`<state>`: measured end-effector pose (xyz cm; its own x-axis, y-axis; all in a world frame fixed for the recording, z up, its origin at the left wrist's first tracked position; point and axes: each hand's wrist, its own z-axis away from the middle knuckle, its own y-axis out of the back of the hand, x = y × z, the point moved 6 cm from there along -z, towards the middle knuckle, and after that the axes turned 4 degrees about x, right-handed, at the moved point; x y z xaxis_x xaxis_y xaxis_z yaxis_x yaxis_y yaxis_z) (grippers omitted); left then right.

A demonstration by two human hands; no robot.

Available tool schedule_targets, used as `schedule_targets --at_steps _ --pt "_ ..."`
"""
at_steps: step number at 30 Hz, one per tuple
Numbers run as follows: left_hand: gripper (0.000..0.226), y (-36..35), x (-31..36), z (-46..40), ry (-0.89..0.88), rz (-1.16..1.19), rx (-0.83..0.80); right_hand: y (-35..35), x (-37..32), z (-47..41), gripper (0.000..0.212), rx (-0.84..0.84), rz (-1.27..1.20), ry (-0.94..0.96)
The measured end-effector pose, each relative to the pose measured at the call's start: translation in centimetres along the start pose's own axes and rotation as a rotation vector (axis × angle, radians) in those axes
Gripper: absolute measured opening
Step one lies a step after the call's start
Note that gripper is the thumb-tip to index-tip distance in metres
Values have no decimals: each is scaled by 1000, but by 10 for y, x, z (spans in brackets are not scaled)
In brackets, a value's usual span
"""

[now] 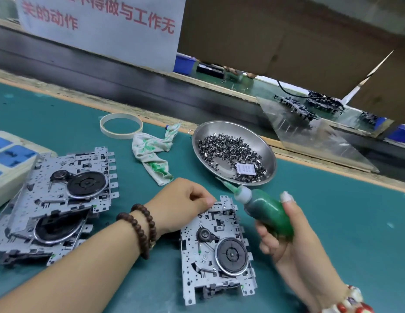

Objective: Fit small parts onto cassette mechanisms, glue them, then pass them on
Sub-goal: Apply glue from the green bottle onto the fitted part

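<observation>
- Pinching at the top corner of the mechanism (216,249), the left hand (181,204) is curling its fingers down onto the metal edge, seemingly seating or steadying a small part there; whether a part is between the fingertips cannot be told.
- Wrapping round the green glue bottle (268,213), the right hand (294,242) is holding it tilted, nozzle pointing up-left toward that same corner, thumb lying along the bottle's side.
- Lying flat on the teal surface (344,233) at lower centre of the frame, the mechanism is showing a stamped steel plate, a black flywheel and thin tabs along its edges.
- Judging by its look, the plate is going to feel stiff and moderately light, with sharp edges; taking it by the long side edges seems safest, keeping off the flywheel, belt and any wet glue.
- Squeezing gently is probably wise, since the bottle looks soft and a hard squeeze could flood the joint.
- Sitting in the steel dish (270,159) at upper right of centre, the small parts (228,150) look tiny, light and slippery, calling for a fingertip pinch.
- Waiting at left, a stack of mechanisms (61,199) is lying tilted, with a stained rag (154,154) and a tape ring (121,125) behind.
</observation>
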<state>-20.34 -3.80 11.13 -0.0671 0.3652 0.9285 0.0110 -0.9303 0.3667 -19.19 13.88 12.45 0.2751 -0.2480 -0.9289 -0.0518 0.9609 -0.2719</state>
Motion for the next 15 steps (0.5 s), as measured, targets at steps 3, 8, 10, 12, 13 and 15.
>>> schedule_targets --at_steps 3,8,10,12,13,15 --pt "16 2 1 1 7 9 15 4 1 -4 41 -59 -113 -61" --pt "14 4 3 4 22 40 43 6 -7 -9 41 -255 -26 93" --pt "14 5 3 5 34 54 53 15 -13 -14 27 -112 232 280" --pt "15 6 4 7 19 52 70 27 -19 -18 33 78 512 416" --pt "16 6 5 8 7 59 77 30 -20 -19 36 133 631 434" --pt "16 6 6 9 -8 84 69 31 -16 -22 35 127 816 405"
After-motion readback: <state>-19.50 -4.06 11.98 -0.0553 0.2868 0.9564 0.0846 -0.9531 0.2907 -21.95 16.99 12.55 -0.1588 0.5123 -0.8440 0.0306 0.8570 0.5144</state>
